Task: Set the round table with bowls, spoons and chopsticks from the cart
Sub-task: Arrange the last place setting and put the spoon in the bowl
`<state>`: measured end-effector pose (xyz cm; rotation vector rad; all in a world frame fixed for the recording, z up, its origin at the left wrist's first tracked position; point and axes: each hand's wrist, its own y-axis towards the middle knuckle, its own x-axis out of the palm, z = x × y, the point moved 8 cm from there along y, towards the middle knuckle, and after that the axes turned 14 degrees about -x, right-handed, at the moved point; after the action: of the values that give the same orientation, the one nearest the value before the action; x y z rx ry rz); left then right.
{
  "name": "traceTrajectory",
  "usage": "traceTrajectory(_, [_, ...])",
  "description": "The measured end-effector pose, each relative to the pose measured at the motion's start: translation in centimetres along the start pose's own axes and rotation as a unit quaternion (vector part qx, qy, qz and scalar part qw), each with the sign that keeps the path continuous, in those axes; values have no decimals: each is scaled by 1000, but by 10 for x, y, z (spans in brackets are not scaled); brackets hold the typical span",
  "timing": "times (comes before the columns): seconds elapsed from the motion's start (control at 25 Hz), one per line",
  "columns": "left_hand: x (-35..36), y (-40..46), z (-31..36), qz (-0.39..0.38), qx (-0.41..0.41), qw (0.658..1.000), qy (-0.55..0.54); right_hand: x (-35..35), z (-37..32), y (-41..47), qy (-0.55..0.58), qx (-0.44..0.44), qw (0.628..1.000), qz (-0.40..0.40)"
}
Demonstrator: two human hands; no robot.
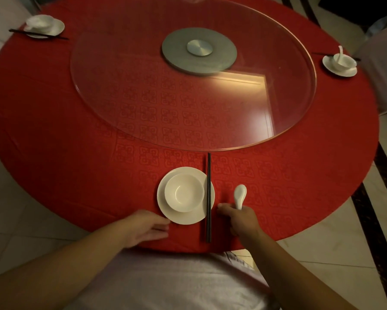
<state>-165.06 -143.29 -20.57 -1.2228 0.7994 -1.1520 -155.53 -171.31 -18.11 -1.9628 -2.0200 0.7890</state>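
Observation:
A white bowl [184, 192] sits on a white plate [163, 203] near the front edge of the round table [65, 153] with a red cloth. Black chopsticks [208, 198] lie straight along the plate's right rim. My right hand [240, 219], just right of the chopsticks, grips the handle of a white spoon [240, 194] whose scoop points away from me. My left hand [146, 227] rests on the cloth with fingers spread, its fingertips touching the plate's lower left rim.
A glass turntable [121, 90] on a grey metal hub [199, 50] covers the table's middle. Place settings stand at the far left [46, 25] and the far right [340, 62]. White-covered chairs [382, 70] flank the table. A tiled floor [335, 253] surrounds it.

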Motion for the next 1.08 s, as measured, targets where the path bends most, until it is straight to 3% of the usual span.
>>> traceTrajectory(0.08, [-30, -2, 27, 67, 74, 995, -30, 2, -5, 5, -16, -9, 1000, 7])
traceTrajectory(0.2, [-32, -2, 53, 62, 147, 985, -59, 7, -8, 9, -25, -15, 999, 16])
traceTrajectory(0.72, [-21, 8, 55, 72, 165, 982, -55, 3, -16, 20, -68, -27, 997, 37])
traceTrajectory(0.84, [-30, -5, 65, 157, 203, 967, 10, -10, -40, 20, -155, -90, 982, 55])
traceTrajectory(0.96, [-37, -27, 85, 259, 280, 919, 96, -11, -73, 18, -233, -159, 959, 3])
traceTrajectory(1.08, [-25, -32, 91, 218, 291, 928, 82, -1, -96, 17, -295, -213, 929, -60])
